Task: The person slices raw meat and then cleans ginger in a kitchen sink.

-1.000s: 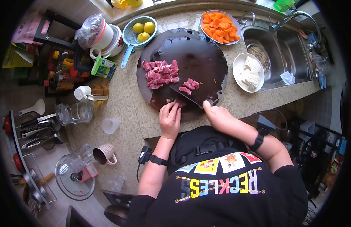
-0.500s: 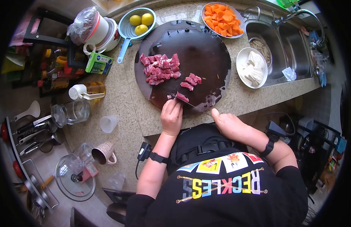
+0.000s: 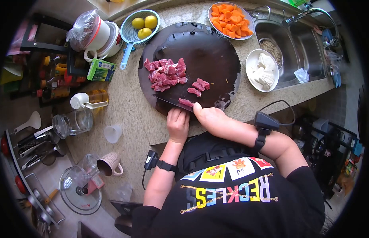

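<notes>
My right hand [image 3: 211, 120] is wrapped round the handle of a knife [image 3: 171, 101], its dark blade reaching left across the near part of a round dark cutting board [image 3: 216, 51]. On the blade's near side, the fingers of my left hand [image 3: 178, 123] are bent and pressed together at the board's edge; whatever lies under them is hidden. A strip of raw red meat [image 3: 186, 102] rests just beyond the blade. Farther back are a few small cut pieces of meat [image 3: 199, 85], and to their left a larger heap of meat chunks [image 3: 165, 73].
A blue colander [image 3: 131, 33] with yellow fruits and a plate of carrot chunks [image 3: 231, 20] stand behind the board. At right are a bowl of white pieces [image 3: 262, 70] and a sink [image 3: 289, 43]. A plastic cup [image 3: 113, 133] and a mug [image 3: 109, 162] are at left.
My right hand has moved left with the knife, so the blade now extends past my left fingertips. The meat strip lies slightly farther left in view. My left hand stays at the board's edge.
</notes>
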`<move>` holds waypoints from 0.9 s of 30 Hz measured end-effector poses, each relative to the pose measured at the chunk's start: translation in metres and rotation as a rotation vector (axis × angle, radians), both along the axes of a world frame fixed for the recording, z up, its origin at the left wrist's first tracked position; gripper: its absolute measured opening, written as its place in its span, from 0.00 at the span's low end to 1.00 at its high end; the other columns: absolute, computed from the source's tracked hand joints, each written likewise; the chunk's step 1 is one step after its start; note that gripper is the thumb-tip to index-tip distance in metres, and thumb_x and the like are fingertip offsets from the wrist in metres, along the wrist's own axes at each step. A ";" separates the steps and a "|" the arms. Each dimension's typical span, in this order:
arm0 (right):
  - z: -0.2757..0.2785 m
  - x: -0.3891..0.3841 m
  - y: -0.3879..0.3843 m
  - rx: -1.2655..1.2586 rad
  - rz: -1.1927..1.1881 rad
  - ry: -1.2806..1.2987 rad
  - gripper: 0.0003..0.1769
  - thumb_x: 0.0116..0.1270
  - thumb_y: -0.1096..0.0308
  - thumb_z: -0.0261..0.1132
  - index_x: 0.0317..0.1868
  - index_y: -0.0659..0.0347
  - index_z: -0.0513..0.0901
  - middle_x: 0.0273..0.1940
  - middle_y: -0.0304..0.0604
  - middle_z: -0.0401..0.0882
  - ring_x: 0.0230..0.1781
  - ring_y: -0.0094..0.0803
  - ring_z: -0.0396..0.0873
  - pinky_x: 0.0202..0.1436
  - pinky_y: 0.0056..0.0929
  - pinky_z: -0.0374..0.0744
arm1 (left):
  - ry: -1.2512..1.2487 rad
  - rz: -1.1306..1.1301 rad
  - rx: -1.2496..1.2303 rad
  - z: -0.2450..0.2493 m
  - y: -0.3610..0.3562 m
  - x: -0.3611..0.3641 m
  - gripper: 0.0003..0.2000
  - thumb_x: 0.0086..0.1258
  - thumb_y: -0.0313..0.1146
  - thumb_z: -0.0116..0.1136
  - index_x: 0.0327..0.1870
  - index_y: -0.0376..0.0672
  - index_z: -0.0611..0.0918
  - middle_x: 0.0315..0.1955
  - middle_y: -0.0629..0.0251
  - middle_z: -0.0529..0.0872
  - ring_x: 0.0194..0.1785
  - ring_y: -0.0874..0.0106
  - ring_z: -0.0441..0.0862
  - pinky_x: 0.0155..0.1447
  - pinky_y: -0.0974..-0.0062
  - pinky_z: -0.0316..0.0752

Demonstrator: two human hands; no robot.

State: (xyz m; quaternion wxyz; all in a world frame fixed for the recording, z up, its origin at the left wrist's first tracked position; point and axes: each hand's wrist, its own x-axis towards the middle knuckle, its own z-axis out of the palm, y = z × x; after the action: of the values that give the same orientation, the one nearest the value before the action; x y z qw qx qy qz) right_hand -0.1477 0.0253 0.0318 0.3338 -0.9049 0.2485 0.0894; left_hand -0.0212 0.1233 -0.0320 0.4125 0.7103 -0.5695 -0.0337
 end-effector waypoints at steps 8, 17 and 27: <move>0.022 -0.039 0.003 0.045 -0.035 0.196 0.10 0.57 0.77 0.53 0.39 0.68 0.62 0.24 0.59 0.78 0.28 0.55 0.80 0.29 0.47 0.78 | -0.004 0.023 -0.053 -0.001 0.000 -0.005 0.10 0.52 0.21 0.61 0.37 0.35 0.81 0.38 0.57 0.80 0.44 0.55 0.77 0.48 0.62 0.73; 0.008 -0.037 -0.006 0.046 -0.032 0.075 0.10 0.56 0.80 0.51 0.38 0.67 0.60 0.26 0.61 0.78 0.31 0.58 0.79 0.33 0.49 0.77 | -0.047 0.026 -0.041 0.000 0.002 -0.006 0.09 0.52 0.21 0.62 0.36 0.36 0.80 0.37 0.57 0.79 0.42 0.57 0.76 0.46 0.63 0.72; 0.027 -0.061 -0.009 -0.008 -0.034 0.008 0.13 0.55 0.79 0.54 0.39 0.66 0.59 0.21 0.58 0.75 0.27 0.58 0.77 0.29 0.50 0.75 | 0.011 0.112 -0.062 0.014 0.014 -0.003 0.09 0.52 0.19 0.62 0.36 0.36 0.82 0.37 0.59 0.80 0.42 0.60 0.78 0.47 0.67 0.73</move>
State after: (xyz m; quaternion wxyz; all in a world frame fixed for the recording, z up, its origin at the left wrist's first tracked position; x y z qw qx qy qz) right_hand -0.2087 0.0159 0.0586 0.3309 -0.9014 0.2655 0.0862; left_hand -0.0241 0.1375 -0.0178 0.4386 0.7279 -0.5271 0.0030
